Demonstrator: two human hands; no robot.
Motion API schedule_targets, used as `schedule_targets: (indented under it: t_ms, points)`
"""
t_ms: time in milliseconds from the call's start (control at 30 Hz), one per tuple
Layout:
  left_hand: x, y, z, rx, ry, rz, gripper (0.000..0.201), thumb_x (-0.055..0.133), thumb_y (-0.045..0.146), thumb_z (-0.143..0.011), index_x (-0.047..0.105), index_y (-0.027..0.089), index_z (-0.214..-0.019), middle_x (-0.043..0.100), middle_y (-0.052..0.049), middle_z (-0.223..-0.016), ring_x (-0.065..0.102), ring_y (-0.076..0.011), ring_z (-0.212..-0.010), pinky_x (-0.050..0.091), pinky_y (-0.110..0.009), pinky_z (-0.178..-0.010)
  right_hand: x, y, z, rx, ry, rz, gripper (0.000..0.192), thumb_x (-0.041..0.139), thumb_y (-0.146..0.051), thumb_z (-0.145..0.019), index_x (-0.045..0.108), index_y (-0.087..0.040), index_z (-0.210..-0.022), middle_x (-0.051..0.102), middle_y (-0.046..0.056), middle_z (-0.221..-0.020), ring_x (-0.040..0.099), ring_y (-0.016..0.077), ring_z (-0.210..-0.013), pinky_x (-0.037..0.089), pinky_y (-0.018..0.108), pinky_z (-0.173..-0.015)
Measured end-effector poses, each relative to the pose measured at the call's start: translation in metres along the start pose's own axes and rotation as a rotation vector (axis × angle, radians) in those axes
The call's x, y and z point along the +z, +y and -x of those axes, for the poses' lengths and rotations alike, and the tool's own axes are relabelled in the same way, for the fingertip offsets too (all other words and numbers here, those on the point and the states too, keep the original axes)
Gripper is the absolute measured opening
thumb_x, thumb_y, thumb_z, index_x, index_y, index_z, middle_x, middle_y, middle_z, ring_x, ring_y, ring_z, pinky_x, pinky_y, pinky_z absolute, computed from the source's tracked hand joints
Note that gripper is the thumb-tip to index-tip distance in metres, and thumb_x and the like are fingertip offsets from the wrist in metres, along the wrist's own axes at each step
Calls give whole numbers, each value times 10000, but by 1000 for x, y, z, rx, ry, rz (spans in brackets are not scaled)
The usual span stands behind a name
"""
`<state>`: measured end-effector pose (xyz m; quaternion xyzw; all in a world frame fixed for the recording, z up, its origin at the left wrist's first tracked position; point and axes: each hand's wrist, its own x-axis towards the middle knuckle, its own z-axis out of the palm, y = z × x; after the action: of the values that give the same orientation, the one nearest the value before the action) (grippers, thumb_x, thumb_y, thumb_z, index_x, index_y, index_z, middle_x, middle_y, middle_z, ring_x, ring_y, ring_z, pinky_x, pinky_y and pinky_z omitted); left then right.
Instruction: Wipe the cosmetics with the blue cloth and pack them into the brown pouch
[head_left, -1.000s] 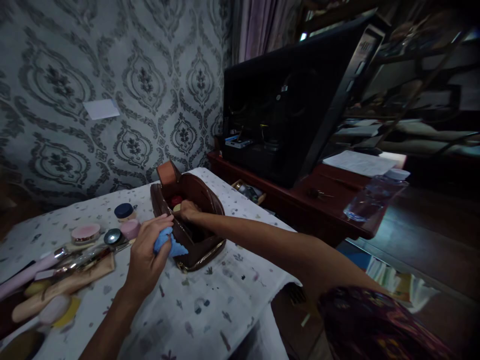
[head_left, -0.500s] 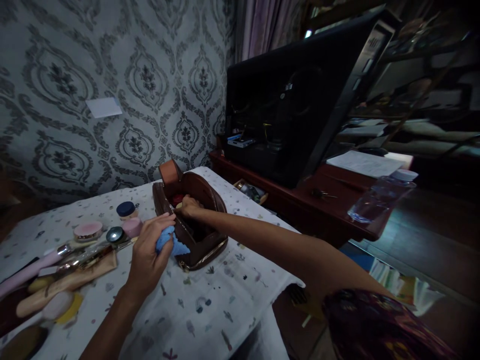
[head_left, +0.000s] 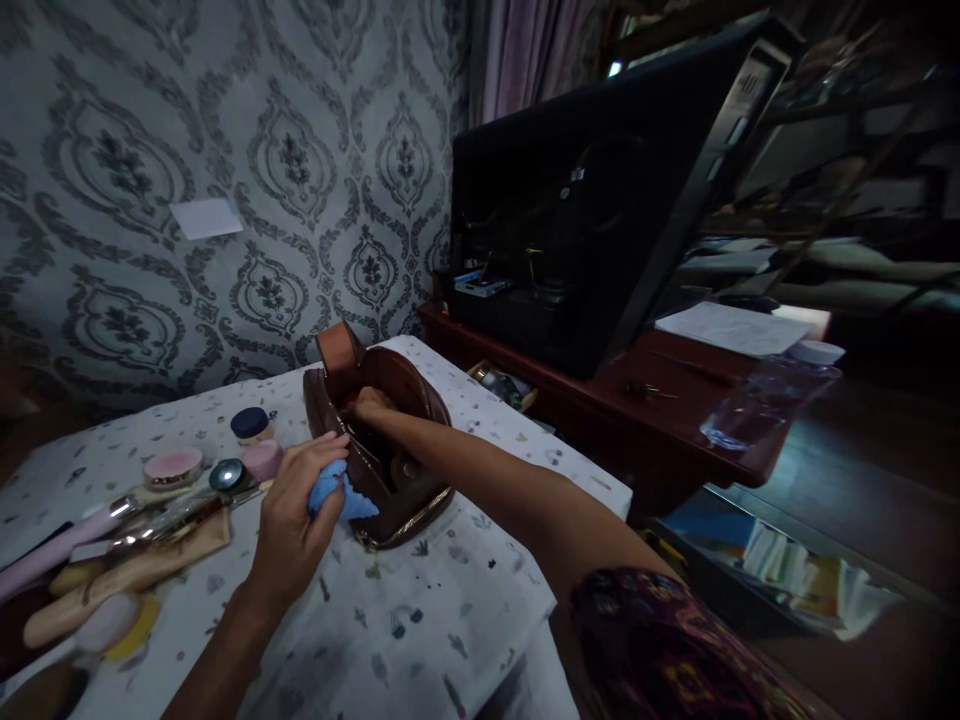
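Note:
An open brown leather pouch (head_left: 416, 480) stands on a table covered with a patterned white cloth (head_left: 420, 620). My left hand (head_left: 292, 520) grips a crumpled blue cloth (head_left: 330, 490) and presses against the pouch's near left rim. My right hand (head_left: 371, 402) reaches down inside the pouch at its far end; its fingers are hidden there, and whether they hold anything is unclear. Something red shows inside the pouch next to that hand.
Left of the pouch lie cosmetics: a dark-lidded jar (head_left: 249, 423), a pink compact (head_left: 174, 467), a small pink jar (head_left: 262, 458), brushes and tubes (head_left: 112, 560). A dark TV (head_left: 592, 210) stands on a red-brown cabinet (head_left: 675, 420) with a water bottle (head_left: 765, 400) and papers (head_left: 727, 328).
My right hand has pushed a little deeper toward the pouch's far end. The left hand with the blue cloth stays at the rim. The view has shifted slightly.

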<state>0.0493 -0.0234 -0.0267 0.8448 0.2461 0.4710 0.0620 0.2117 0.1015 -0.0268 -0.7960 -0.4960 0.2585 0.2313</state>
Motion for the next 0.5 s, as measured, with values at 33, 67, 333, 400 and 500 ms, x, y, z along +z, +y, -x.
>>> schedule_targets:
  t_ms: [33,67,333,400,500]
  points:
    - [0,0,0,-2,-2,2,215,497,180,-926,608,219,-1107,686,-79,-1200,599,-250,-1182,491,-413,-991,2,0,-1,-2,9,-1,424,815,-256,-724,727,-99,-1107,735,208,-1113,697,305,-1095,547,303,-840]
    - [0,1,-1,0,-3,4,213,496,178,-928,606,218,-1106,687,-79,-1198,599,-247,-1181,492,-409,-989,3,-1,-1,-6,17,-2,447,810,-255,-733,712,-104,-1143,724,213,-1144,684,300,-1124,541,307,-861]
    - [0,0,-1,11,-12,-1,223,491,160,-931,592,214,-1123,679,-85,-1199,590,-246,-1188,494,-424,-988,4,0,-2,-9,5,-17,575,826,-333,-730,667,-89,-1226,683,231,-1232,644,308,-1195,521,317,-917]
    - [0,0,0,13,-9,1,225,491,160,-931,590,214,-1126,676,-89,-1202,586,-249,-1192,492,-427,-990,3,2,-3,-4,-16,-22,563,825,-356,-727,680,-91,-1202,698,222,-1204,659,308,-1170,527,304,-887]
    - [0,-1,1,12,-10,7,228,494,160,-932,588,210,-1133,674,-90,-1203,577,-248,-1205,487,-417,-997,2,4,-4,-5,-49,-28,560,818,-395,-725,687,-99,-1182,710,200,-1184,676,300,-1140,532,286,-848]
